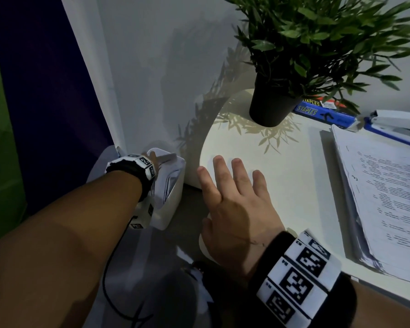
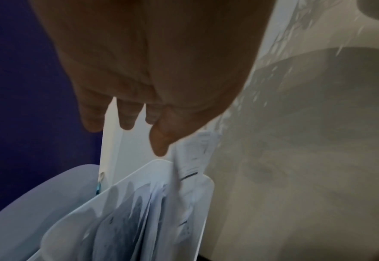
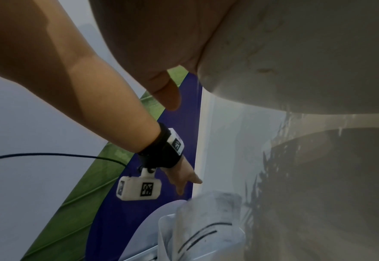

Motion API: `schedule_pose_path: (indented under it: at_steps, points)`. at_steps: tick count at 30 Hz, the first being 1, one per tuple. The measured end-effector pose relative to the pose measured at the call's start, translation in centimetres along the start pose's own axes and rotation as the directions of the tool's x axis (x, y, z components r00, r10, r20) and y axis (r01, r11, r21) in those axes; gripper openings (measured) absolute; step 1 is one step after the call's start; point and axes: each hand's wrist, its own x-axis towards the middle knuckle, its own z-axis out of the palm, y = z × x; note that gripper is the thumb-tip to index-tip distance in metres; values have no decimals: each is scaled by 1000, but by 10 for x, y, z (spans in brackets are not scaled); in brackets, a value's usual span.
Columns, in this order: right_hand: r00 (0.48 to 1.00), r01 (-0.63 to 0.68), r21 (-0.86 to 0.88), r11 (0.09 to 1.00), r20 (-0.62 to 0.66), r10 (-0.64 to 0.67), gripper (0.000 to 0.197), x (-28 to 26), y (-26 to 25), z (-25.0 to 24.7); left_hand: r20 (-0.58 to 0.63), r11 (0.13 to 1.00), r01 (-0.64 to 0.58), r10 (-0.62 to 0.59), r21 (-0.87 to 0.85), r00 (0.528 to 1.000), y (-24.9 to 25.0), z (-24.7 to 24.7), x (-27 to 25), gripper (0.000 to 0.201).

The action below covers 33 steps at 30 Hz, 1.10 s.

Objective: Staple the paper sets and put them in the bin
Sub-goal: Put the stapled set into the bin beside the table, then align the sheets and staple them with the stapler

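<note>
Down at the left, our left hand (image 2: 144, 74) hangs over the white bin (image 2: 203, 211), its fingers (image 2: 126, 116) extended and loose, holding nothing; the thumb tip sits just beside the top corner of a printed paper set (image 2: 193, 157) that stands in the bin, though we cannot tell whether it touches the sheet. More sheets stand curled inside the bin, and the blur keeps us from counting them. From the head view the bin (image 1: 169, 209) stands on the floor, just beside the rounded edge of the white surface (image 1: 282, 162) and close to the pale wall. Our right hand (image 1: 234, 202) lies palm down on that edge with its fingers (image 1: 238, 171) spread and straight, gripping nothing; its thumb hangs off the rim. Both wrists carry black straps with white marker blocks, and a black cable runs along the left forearm. Farther out on the surface, at the right, a thick stack of printed paper (image 1: 386, 192) lies flat. Behind it we see a blue stapler (image 1: 398, 125) and a blue box marked STAPLES (image 1: 322, 112), and next to these a leafy green plant in a black pot (image 1: 270, 107) that throws leaf shadows over the surface and the wall.
</note>
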Motion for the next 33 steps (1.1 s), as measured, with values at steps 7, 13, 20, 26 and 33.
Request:
schedule_pose_path:
  at_steps: [7,13,20,26,33]
  points:
    - [991,108,-128,986,90,-97,82,-4,4,-8,28,1000,12,-12,-26,1000,-26,22,-22,59]
    - [990,110,-142,984,101,-96,76,-2,4,-7,-94,974,-51,31,-219,995,-24,-36,-86,57]
    - [991,113,172,979,46,-123,66,-14,16,-30,-210,800,-278,194,-532,958,25,-142,-202,14]
    - [995,-53,304,951,-64,76,45,-66,75,-90,-1,748,-438,504,-499,863,93,-179,-289,22]
    - [802,-596,21,803,-50,596,50,-121,209,-101,20,596,-376,550,-709,835,182,-174,-301,19]
